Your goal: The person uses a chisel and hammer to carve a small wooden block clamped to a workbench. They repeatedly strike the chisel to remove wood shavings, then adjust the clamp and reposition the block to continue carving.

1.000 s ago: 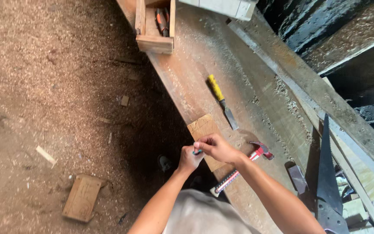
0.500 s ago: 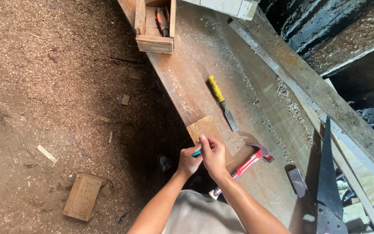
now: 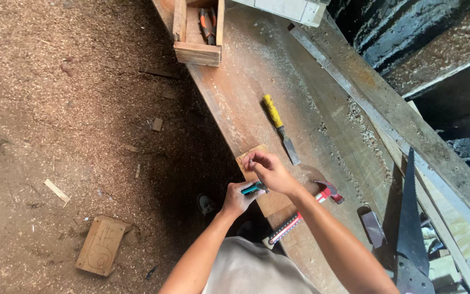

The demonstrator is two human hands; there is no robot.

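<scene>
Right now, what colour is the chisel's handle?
Yellow: the chisel on the workbench, seen from the head view.

We note a long wooden workbench [image 3: 246, 81] dusted with shavings. On it lies a yellow-handled chisel [image 3: 280, 127], blade toward the near end, and further along a red-handled hammer [image 3: 305, 209] — its head pointing to the bench's far edge. At the bench's top end sits an open wooden box [image 3: 197, 51] holding an orange-and-black tool [image 3: 208, 24]. A dark metal blade [image 3: 409, 228] stands at lower right. On the sawdust floor [image 3: 55, 109] we record a flat carved wooden block [image 3: 101, 245] and a pale wood sliver [image 3: 56, 190] — well apart.
</scene>
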